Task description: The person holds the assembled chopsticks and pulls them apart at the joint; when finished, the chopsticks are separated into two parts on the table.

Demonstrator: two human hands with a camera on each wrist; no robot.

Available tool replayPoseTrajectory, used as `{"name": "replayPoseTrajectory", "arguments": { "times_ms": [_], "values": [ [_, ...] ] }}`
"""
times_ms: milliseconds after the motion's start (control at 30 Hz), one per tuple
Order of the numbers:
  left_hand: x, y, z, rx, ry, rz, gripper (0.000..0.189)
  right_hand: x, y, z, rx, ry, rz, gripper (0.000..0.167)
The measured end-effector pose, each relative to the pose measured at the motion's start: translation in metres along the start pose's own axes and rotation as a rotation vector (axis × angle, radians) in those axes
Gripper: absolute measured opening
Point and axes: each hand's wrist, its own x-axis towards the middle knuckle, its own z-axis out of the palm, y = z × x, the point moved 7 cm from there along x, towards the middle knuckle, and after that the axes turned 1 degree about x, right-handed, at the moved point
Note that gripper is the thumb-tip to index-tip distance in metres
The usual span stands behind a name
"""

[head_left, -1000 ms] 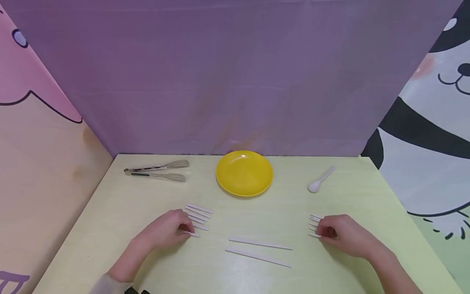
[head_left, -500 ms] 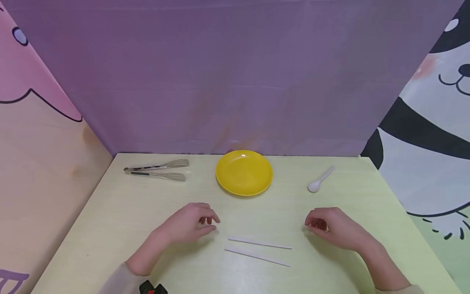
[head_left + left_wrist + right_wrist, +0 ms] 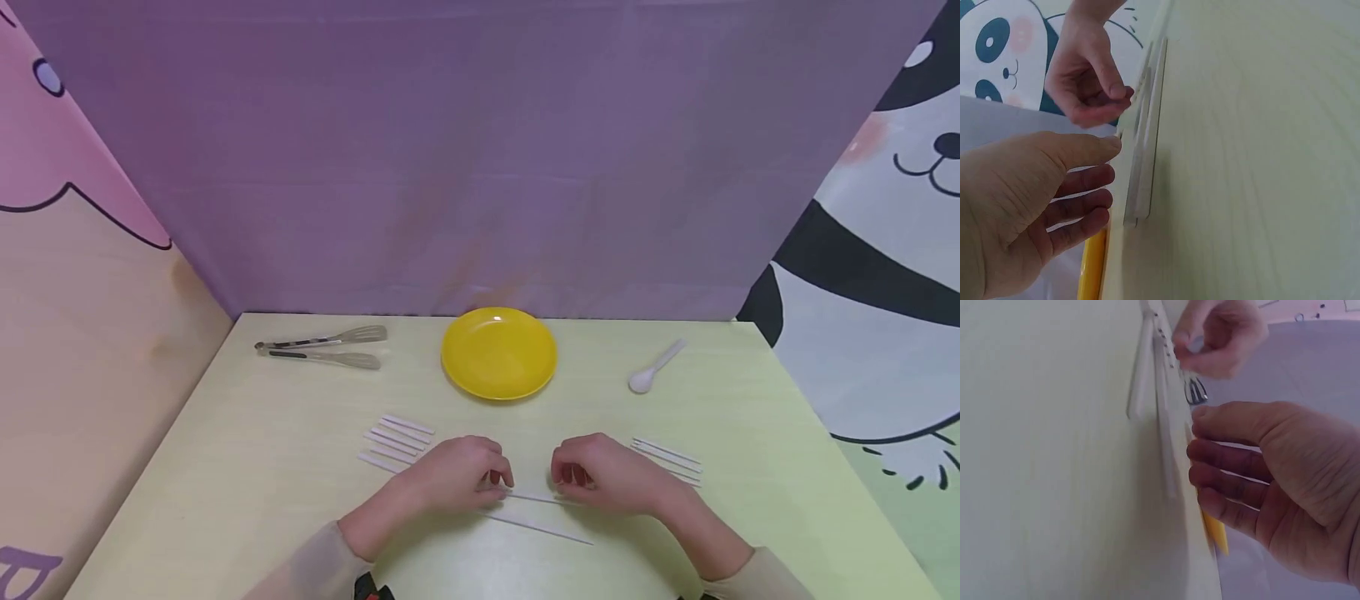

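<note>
Two long, slender white sticks lie side by side at the table's front middle: a farther stick (image 3: 534, 497) and a nearer stick (image 3: 536, 527). My left hand (image 3: 459, 473) hovers at the left ends, partly covering them, fingers loosely bent. Over the farther stick's right end is my right hand (image 3: 611, 473), thumb and fingers relaxed. Both wrist views show nothing between the fingers (image 3: 1085, 209) of the left hand or the fingers (image 3: 1229, 481) of the right. Beyond the left hand are several short white sticks (image 3: 401, 435); more white sticks (image 3: 671, 457) lie behind the right hand.
A yellow plate (image 3: 498, 353) sits at the back middle of the table (image 3: 225, 467). Metal tongs (image 3: 322, 360) lie at the back left, a white spoon (image 3: 652, 371) at the back right. A purple backdrop (image 3: 480, 167) rises behind the table edge.
Both hands have left the side groups of sticks and moved inward to the two long sticks. Left-hand and right-hand groups show again on the table. Plate, tongs and spoon stay put.
</note>
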Motion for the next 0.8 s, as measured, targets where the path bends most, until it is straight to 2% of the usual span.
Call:
{"name": "replayPoseTrajectory", "arguments": {
  "times_ms": [167, 300, 467, 533, 633, 700, 800],
  "values": [
    [0.006, 0.002, 0.008, 0.025, -0.023, -0.001, 0.009, 0.009, -0.006, 0.012, -0.071, -0.051, 0.023, 0.019],
    [0.01, 0.003, 0.012, 0.007, -0.032, -0.025, 0.016, 0.012, -0.009, 0.018, -0.151, -0.073, 0.049, 0.025],
    [0.015, 0.002, 0.015, 0.05, -0.025, -0.042, 0.013, 0.012, -0.011, 0.022, -0.213, -0.079, 0.068, 0.019],
    [0.016, 0.001, 0.015, 0.057, -0.013, -0.044, 0.012, 0.012, -0.011, 0.022, -0.182, -0.089, 0.091, 0.017],
    [0.016, 0.0, 0.014, 0.01, 0.005, -0.055, 0.01, 0.014, -0.012, 0.018, -0.09, -0.084, 0.11, 0.016],
    [0.016, 0.001, 0.013, -0.034, 0.016, -0.059, 0.01, 0.016, -0.014, 0.014, -0.06, -0.066, 0.094, 0.018],
    [0.014, 0.003, 0.01, -0.061, 0.054, -0.047, 0.024, 0.018, -0.019, 0.009, -0.05, -0.041, 0.044, 0.025]
  ]
}}
